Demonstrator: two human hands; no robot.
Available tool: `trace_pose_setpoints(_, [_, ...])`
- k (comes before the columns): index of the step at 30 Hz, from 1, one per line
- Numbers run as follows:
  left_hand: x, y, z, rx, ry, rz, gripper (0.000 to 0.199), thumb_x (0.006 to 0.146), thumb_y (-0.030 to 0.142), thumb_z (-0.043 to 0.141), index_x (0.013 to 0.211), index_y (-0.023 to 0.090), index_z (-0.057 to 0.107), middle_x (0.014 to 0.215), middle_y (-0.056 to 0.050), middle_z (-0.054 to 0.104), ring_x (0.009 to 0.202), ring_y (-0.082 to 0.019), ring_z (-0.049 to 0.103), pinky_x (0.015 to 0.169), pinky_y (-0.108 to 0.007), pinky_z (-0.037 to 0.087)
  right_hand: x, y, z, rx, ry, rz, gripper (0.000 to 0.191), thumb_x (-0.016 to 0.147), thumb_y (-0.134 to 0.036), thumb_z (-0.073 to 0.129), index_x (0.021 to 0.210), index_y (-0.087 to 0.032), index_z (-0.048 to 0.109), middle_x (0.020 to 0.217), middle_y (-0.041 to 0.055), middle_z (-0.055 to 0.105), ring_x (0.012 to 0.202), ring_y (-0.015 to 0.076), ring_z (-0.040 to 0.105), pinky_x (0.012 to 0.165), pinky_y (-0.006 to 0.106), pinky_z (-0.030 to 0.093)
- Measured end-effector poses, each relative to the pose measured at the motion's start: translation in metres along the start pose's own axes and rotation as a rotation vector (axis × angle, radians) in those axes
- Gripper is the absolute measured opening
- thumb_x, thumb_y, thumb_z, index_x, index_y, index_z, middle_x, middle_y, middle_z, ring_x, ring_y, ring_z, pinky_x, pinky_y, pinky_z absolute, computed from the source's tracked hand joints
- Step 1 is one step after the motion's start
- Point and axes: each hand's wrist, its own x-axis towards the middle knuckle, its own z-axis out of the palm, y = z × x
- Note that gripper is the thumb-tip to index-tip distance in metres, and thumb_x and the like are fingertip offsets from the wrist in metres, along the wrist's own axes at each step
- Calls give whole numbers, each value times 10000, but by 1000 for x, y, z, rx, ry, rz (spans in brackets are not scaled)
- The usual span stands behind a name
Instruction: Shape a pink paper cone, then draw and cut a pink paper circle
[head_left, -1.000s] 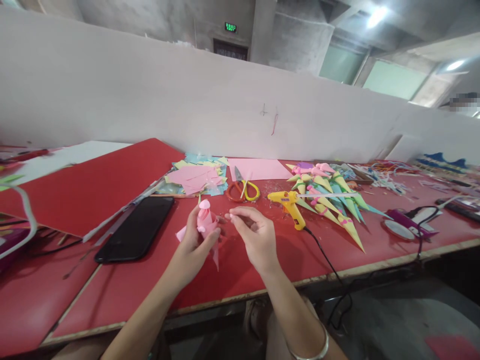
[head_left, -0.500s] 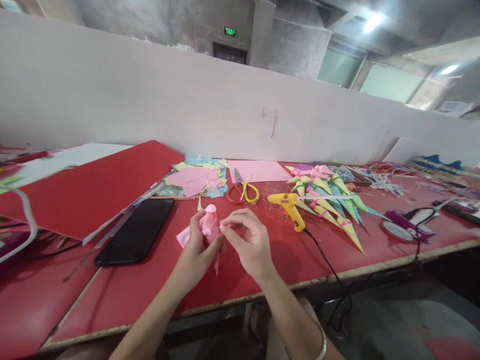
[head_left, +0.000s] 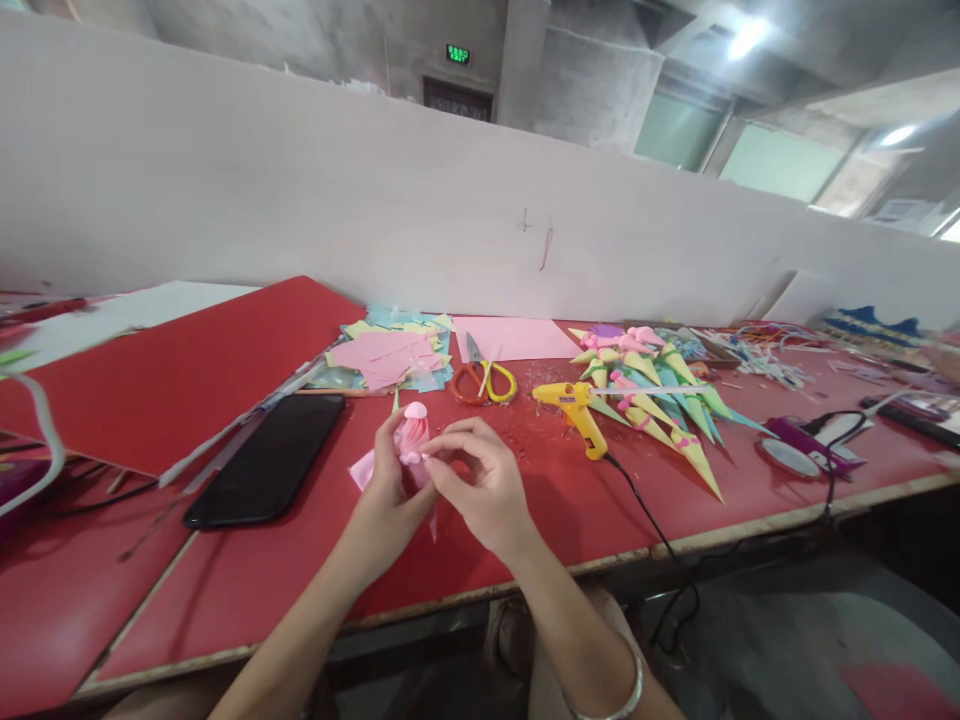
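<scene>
A small pink paper figure point(head_left: 415, 430) with a rounded top stands upright in my left hand point(head_left: 388, 490), whose fingers and thumb wrap round its lower part. From the right, my right hand point(head_left: 484, 485) meets it, thumb and forefinger pinched at its side; whatever lies between those fingertips is too small to make out. Pink paper point(head_left: 362, 470) shows beyond my left hand. A yellow glue gun point(head_left: 576, 413) lies to the right of my hands. Scissors point(head_left: 484, 380) with red and yellow handles lie behind them.
A black phone point(head_left: 266, 460) and a large red sheet point(head_left: 195, 370) lie at the left. Paper pieces point(head_left: 386, 357) are stacked behind. Coloured paper cones point(head_left: 660, 390) are piled at the right. The glue gun's black cable point(head_left: 645, 510) hangs over the table's front edge.
My right hand's fingertips have come in against the side of the pink figure, where a small pale bit showed in them before. The whole view has shifted slightly.
</scene>
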Motion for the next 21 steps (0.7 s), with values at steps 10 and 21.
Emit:
trace_pose_setpoints(10, [-2, 10, 0, 123, -58, 9, 614, 680, 326, 536, 1228, 191, 295, 943, -44, 523, 806, -188, 565, 728, -334, 478, -1, 0, 1, 5, 31, -19, 61, 747, -151, 568, 789, -188, 593, 801, 11, 555, 742, 117, 558, 692, 232, 487])
trace_pose_setpoints(21, [-1, 4, -1, 172, -77, 21, 593, 703, 332, 508, 1233, 198, 280, 1162, -86, 470, 1015, -208, 521, 888, -356, 423, 0, 0, 0, -20, 32, -12, 78, 757, -176, 566, 772, -197, 640, 813, 11, 526, 763, 115, 555, 709, 224, 478])
